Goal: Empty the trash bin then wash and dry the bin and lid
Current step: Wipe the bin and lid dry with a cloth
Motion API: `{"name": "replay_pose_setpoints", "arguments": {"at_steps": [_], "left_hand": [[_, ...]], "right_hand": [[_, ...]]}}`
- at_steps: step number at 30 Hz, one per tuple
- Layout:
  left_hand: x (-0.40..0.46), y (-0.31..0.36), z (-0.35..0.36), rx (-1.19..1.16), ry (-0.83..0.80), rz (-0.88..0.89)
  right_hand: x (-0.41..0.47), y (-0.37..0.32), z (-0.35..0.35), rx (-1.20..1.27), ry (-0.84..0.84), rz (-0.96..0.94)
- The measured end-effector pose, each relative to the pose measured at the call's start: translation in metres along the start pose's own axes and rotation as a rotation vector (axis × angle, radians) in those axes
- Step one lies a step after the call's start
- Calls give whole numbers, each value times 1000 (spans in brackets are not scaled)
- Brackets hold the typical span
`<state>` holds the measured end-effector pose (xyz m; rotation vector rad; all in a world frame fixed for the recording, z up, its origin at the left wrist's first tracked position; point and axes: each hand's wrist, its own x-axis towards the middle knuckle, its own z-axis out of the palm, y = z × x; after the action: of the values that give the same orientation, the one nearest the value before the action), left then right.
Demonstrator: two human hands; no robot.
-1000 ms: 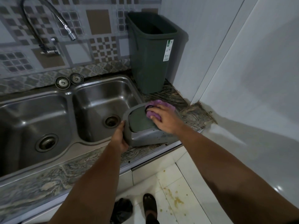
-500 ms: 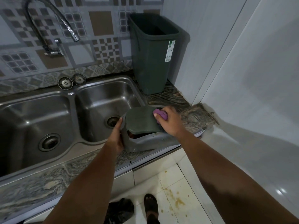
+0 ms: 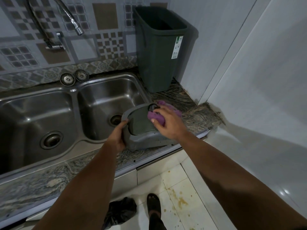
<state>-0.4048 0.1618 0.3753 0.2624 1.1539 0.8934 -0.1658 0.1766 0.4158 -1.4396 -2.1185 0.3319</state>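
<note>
Grey lid (image 3: 141,130) with a dark green flap rests tilted on the table (image 3: 191,113), face up; left hand (image 3: 118,136) grips its rim, right hand (image 3: 167,123) grips a purple cloth (image 3: 156,117) on it.

The lid (image 3: 141,127) sits on the counter (image 3: 191,103) right of the sink (image 3: 106,90), the bin (image 3: 157,52) behind it.

You are working in dim, bluish light. Glare is glinting off the sink (image 3: 106,97). Wide-angle distortion is bending the edges.
</note>
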Motion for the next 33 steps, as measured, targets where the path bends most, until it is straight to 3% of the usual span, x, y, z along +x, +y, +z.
{"name": "replay_pose_setpoints", "arguments": {"at_steps": [3,9,17,21,27,29,33], "left_hand": [[3,1,-1,47,47,-14],[4,-3,4,27,27,14],[8,-9,0,61,-22,82],[8,-7,0,21,-9,59],[4,-5,-5,-70,-14,12],[4,-3,-4,-133,-36,-2],[2,4,2,-214,-47,11]], "right_hand": [[-3,22,-3,-64,-96,10],[6,1,12,-77,-34,226],[2,-21,28,-186,-135,-234],[2,-4,-3,14,-160,-7],[-5,54,-20,271,-80,629],[-6,53,-16,256,-86,657],[13,4,-3,248,102,444]]}}
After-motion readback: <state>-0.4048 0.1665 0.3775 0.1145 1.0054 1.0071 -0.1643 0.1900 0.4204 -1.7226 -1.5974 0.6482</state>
